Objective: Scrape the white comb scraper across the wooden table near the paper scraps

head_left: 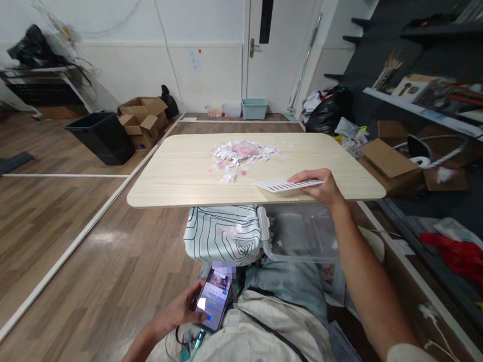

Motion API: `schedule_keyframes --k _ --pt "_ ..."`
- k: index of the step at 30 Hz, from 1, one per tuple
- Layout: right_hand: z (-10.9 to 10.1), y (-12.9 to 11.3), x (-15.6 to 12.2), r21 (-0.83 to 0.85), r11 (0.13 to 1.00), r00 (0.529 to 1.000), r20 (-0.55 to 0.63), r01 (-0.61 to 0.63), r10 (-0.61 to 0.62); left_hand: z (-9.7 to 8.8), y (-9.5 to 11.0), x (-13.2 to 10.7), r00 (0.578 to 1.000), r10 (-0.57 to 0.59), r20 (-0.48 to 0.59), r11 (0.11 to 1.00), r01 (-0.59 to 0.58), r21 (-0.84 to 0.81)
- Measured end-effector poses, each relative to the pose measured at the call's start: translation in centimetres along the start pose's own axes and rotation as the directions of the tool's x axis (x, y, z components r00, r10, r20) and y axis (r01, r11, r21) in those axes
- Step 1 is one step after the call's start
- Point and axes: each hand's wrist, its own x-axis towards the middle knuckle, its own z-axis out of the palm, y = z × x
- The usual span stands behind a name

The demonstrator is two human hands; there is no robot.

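My left hand (179,313) is low over my lap, closed around a smartphone (214,300) with a lit screen; the thumb rests on the screen. My right hand (319,185) reaches to the near edge of the light wooden table (176,173) and its fingers lie on a white slotted card (287,185), holding it at its right end. A pile of small pink and white paper scraps (240,154) lies in the middle of the table, beyond the card.
Under the table stand a patterned cushion (222,233) and a clear plastic bin (301,234). A black bin (100,137) and open cardboard boxes (143,118) sit on the floor at left. Shelves and clutter line the right side.
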Motion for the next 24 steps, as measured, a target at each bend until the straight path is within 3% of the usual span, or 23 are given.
schedule_keyframes --k 6,13,24 --pt "0.0 0.0 -0.1 -0.005 1.0 1.0 -0.006 0.002 -0.002 1.0 1.3 -0.6 0.996 -0.04 -0.077 0.999 0.04 -0.006" --pt "0.2 -0.3 -0.1 0.006 1.0 1.0 -0.013 -0.006 0.006 3.0 1.8 0.4 0.939 -0.075 -0.336 0.984 0.125 0.13" --pt "0.4 -0.3 -0.1 0.026 0.999 0.999 -0.03 -0.033 0.033 2.9 1.1 1.5 0.944 -0.047 -0.328 0.99 0.087 0.107"
